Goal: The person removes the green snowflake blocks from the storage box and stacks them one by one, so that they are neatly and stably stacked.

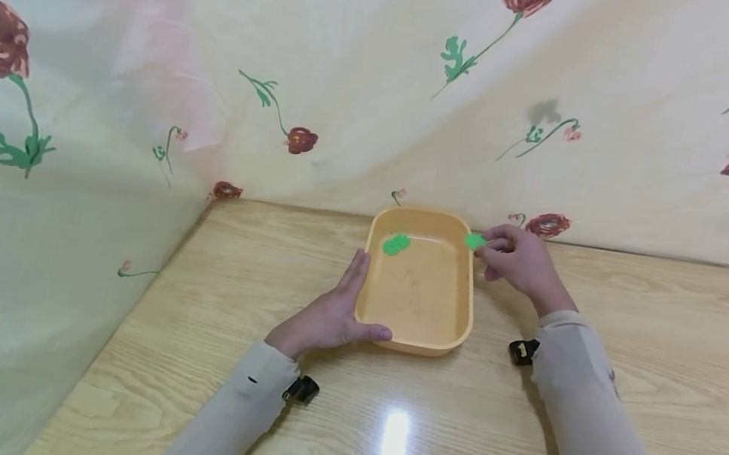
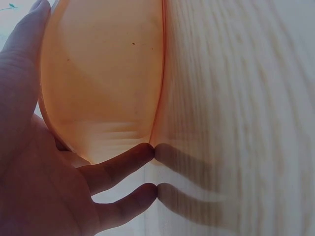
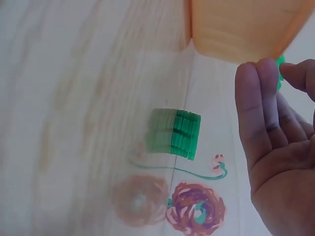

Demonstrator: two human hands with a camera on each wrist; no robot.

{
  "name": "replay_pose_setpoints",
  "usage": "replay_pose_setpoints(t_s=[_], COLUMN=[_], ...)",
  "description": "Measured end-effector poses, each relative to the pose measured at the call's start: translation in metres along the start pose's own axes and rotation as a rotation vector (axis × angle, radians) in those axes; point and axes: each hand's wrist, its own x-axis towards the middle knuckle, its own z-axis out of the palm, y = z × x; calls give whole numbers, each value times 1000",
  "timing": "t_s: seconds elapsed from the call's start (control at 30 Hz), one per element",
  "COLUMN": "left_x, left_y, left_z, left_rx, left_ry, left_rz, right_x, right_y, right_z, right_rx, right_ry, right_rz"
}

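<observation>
A yellow-orange plastic tray (image 1: 414, 346) rests on the wooden table against the patterned cloth. My left hand (image 1: 330, 307) steadies its near left corner, fingers straight along the left wall and thumb across the near rim. In the left wrist view, two fingertips (image 2: 145, 152) touch down beside the tray's base. Over the right rim, my right hand (image 1: 520, 262) pinches a small flat green piece (image 1: 474, 241) between thumb and fingers. Green scalloped pieces (image 1: 396, 244) lie inside the tray at the far left. The right wrist view shows a green ridged stack (image 3: 186, 133) near the right hand.
Behind the tray hangs a pale cloth (image 1: 367, 91) printed with red flowers, which also runs along the left side. Wood-grain tabletop (image 1: 649, 353) extends around the tray. A small black device (image 1: 522, 352) is at the right wrist and another (image 1: 302, 389) at the left.
</observation>
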Motion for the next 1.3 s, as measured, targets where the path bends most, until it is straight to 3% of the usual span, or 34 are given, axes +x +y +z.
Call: replay_pose_setpoints(t_s=[0.27, 0.53, 0.87, 1.07, 1.3], left_x=[1, 1, 0, 0, 0], left_y=[-1, -1, -1, -2, -3], left_z=[1, 1, 1, 1, 1], left_rx=[-5, -2, -13, -11, -15], left_ry=[3, -3, 5, 5, 7], left_rz=[9, 4, 17, 33, 42], right_x=[-8, -11, -10, -12, -12], right_y=[25, 54, 56, 53, 53], right_z=[-19, -27, -23, -22, -21], right_rx=[-39, -119, -213, -217, -227], right_ry=[118, 121, 100, 95, 95], right_rz=[-9, 52, -6, 22, -7])
